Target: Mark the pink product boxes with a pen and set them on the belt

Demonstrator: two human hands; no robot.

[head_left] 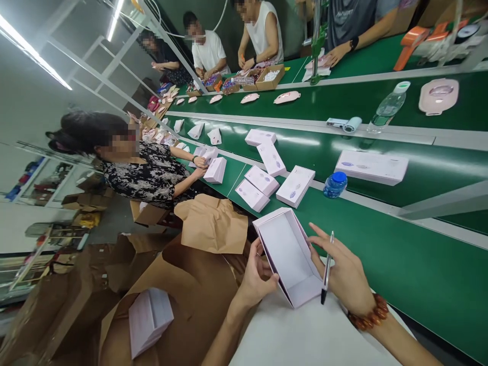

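Note:
An open, empty white box is tilted in front of me, its inside facing me. My left hand grips its left side, thumb near the lower edge and fingers around the outer wall. At the opposite side, my right hand touches the box with its fingers and holds a pen, black end pointing down. A beaded bracelet circles my right wrist. Just beyond the box, several closed white boxes lie on the green work surface, beside a blue-lidded jar.
Brown paper and a large carton holding white boxes are at my left. A co-worker handles boxes farther along. On the conveyor lies another box; a water bottle stands beyond. Several people work opposite.

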